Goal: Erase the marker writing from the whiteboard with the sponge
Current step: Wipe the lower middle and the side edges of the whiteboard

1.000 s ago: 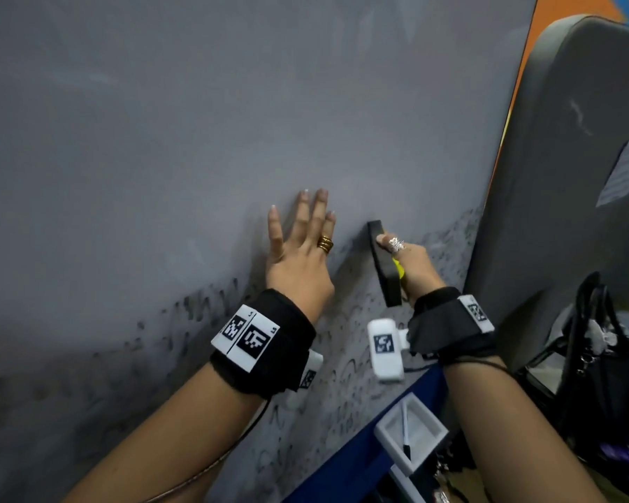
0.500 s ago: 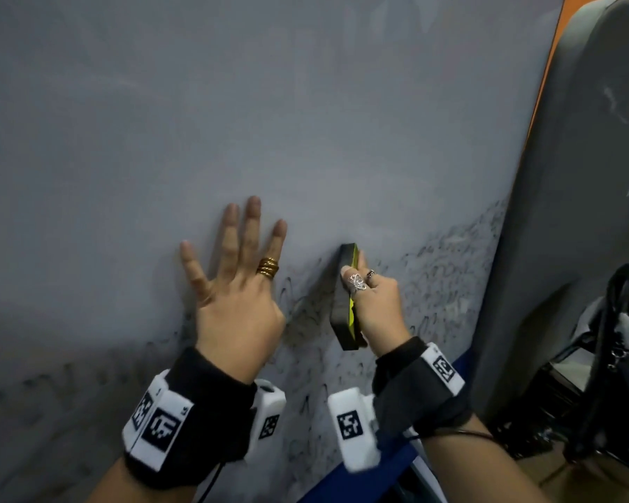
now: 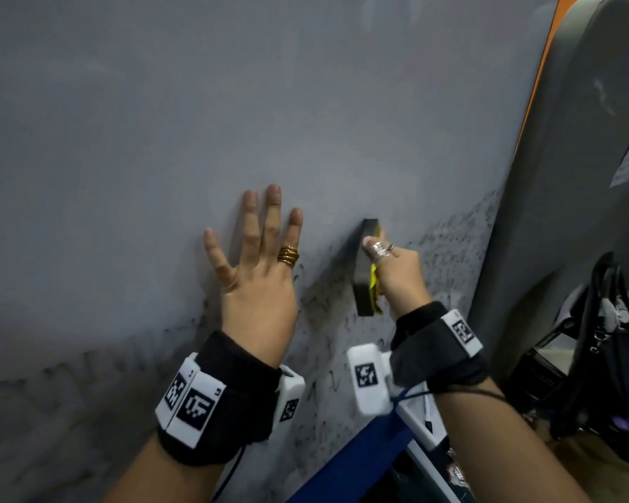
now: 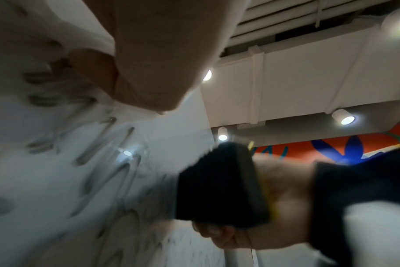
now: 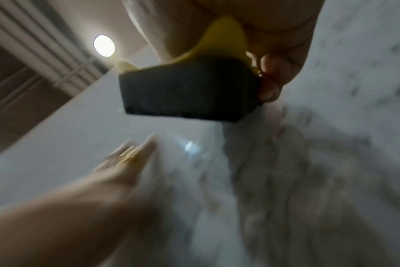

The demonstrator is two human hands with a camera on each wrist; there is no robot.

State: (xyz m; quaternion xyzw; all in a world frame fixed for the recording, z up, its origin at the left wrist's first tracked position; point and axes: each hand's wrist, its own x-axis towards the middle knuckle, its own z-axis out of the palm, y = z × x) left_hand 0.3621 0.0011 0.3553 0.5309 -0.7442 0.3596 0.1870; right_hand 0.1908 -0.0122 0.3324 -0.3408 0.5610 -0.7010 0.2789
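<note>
The whiteboard (image 3: 305, 103) fills the head view, wiped grey above, with smeared black marker writing (image 3: 327, 295) along its lower part. My right hand (image 3: 396, 270) grips a black sponge (image 3: 364, 270) with a yellow back and holds it against the board. The sponge (image 5: 189, 88) shows close up in the right wrist view, my fingers curled round its yellow side. My left hand (image 3: 258, 255) lies flat on the board with fingers spread, just left of the sponge. The left wrist view shows blurred marker strokes (image 4: 98, 159) and the sponge (image 4: 219, 184).
A dark grey panel (image 3: 567, 176) stands at the board's right edge, with an orange wall (image 3: 556, 16) behind it. A black bag (image 3: 603, 350) hangs at the lower right. A white tray (image 3: 420, 419) with a marker sits below the board beside a blue edge (image 3: 360, 462).
The sponge and my right hand have shifted up and to the right across the board since half a second ago. My left hand stays flat on the board.
</note>
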